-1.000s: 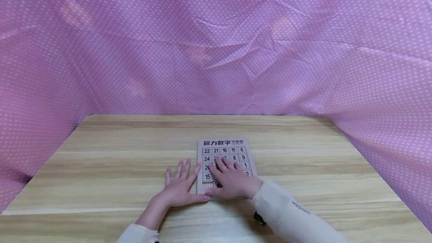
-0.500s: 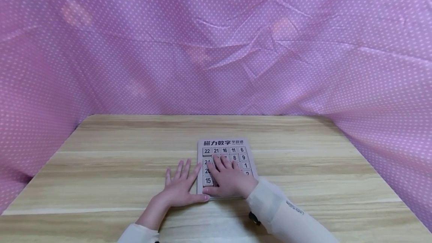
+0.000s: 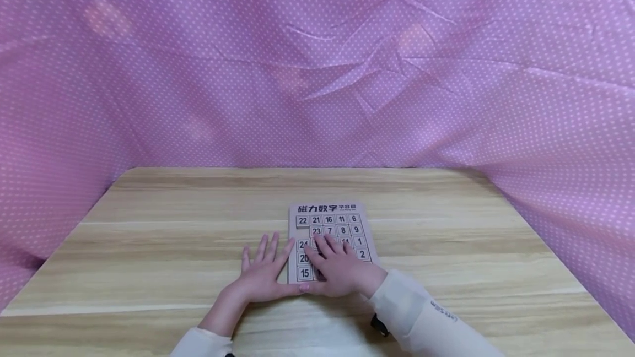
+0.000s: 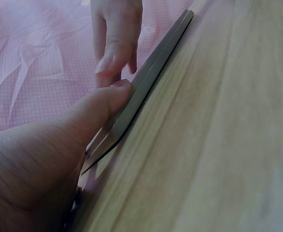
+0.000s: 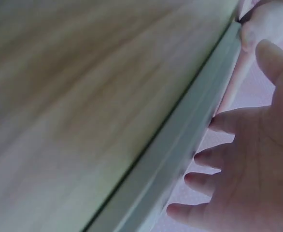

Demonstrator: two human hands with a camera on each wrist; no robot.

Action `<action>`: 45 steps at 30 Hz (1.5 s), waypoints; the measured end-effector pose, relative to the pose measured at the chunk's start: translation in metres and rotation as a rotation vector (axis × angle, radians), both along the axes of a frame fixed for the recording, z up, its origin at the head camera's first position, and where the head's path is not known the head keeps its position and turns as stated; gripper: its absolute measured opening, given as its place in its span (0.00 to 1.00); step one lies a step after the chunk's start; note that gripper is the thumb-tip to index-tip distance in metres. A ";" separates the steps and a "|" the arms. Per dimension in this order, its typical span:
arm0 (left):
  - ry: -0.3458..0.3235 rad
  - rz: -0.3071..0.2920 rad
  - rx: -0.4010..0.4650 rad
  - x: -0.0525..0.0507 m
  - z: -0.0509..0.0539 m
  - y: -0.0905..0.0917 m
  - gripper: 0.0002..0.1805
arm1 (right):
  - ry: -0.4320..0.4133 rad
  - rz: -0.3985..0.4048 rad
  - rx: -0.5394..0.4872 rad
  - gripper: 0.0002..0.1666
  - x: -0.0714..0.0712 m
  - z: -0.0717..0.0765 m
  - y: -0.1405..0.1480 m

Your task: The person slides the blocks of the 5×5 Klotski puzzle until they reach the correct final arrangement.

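One number board [image 3: 292, 260]: flat on the table [image 3: 173, 263], a bit right of the middle, printed heading at its far end.
Left hand [image 3: 265, 276]: fingers straight and fanned out on the table just left of the board, thumb touching the board's near left corner. We'd call that relaxed, no grip.
Right hand [image 3: 339, 269]: also spread, fingers straight over the near tiles; we can't tell which fingertips actually press.
Thumbs: close together at that near corner, but we can't tell if they touch.
Left column: tile 22 [image 3: 303, 220] farthest, then a bare slot, then tile 24 [image 3: 302, 244], tile 20 [image 3: 303, 258] and tile 15 [image 3: 305, 273] nearest us.
Far row: we read 22, 21, 16, 11, 6, left to right.
Sleeves: pale, with dark lettering on the right sleeve [image 3: 426, 313].
Backdrop: pink dotted cloth [image 3: 317, 43] beyond the table and down both sides.
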State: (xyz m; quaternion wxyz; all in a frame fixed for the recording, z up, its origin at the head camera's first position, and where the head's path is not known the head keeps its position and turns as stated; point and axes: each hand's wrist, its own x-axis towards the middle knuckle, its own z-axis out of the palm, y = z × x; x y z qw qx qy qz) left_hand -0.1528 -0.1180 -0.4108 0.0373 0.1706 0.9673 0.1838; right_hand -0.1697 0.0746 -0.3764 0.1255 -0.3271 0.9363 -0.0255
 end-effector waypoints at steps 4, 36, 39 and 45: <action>-0.009 0.018 -0.026 0.002 0.001 0.001 0.55 | -0.013 -0.034 -0.043 0.52 -0.005 0.001 0.017; -0.025 -0.003 -0.018 -0.005 0.003 -0.008 0.55 | -0.034 -0.149 -0.108 0.54 -0.028 0.002 0.043; -0.027 -0.006 -0.017 -0.008 0.003 -0.009 0.55 | -0.033 -0.157 -0.132 0.54 -0.028 0.000 0.047; -0.030 -0.011 -0.019 -0.011 0.003 -0.010 0.55 | -0.027 -0.126 -0.143 0.53 -0.006 0.007 0.063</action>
